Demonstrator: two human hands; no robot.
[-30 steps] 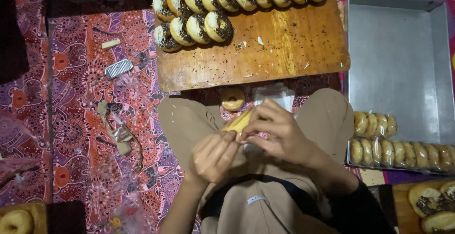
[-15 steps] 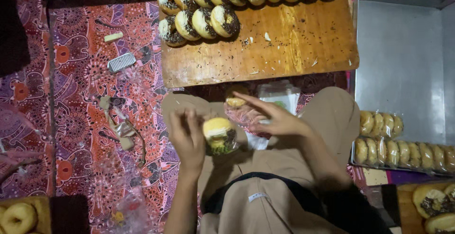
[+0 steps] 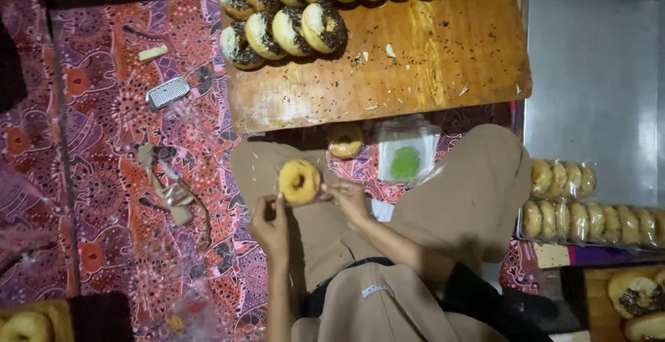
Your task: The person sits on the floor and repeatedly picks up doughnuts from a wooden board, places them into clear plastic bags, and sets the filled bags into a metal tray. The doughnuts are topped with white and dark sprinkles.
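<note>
Patterned red cloth (image 3: 111,196) covers the floor; the person sits cross-legged on it, lap at the near edge of view.

Near: left hand (image 3: 270,223) and right hand (image 3: 350,200) hold one plain doughnut (image 3: 299,181) between them, above the lap. Fingertips of both hands are pinched at its left and right rim, likely on a thin clear wrap, though the wrap itself is too faint to confirm. Fingers mostly closed, only the tips engaged.

Handling judgement: doughnut is light, soft, easily dented; best held by the outer rim with light pressure, not across the face.

Just beyond the hands: a second doughnut (image 3: 345,140) lies on the cloth, beside a stack of clear bags (image 3: 407,149) with a green patch.

Left, on the cloth: a small metal grater (image 3: 167,92) and crumpled scraps.

Right: a steel tray (image 3: 589,65) with two rows of bagged doughnuts (image 3: 589,210) at its near edge.

Far: a wooden board (image 3: 429,58), its far-left corner lined with sprinkle-topped doughnuts (image 3: 287,27).
</note>
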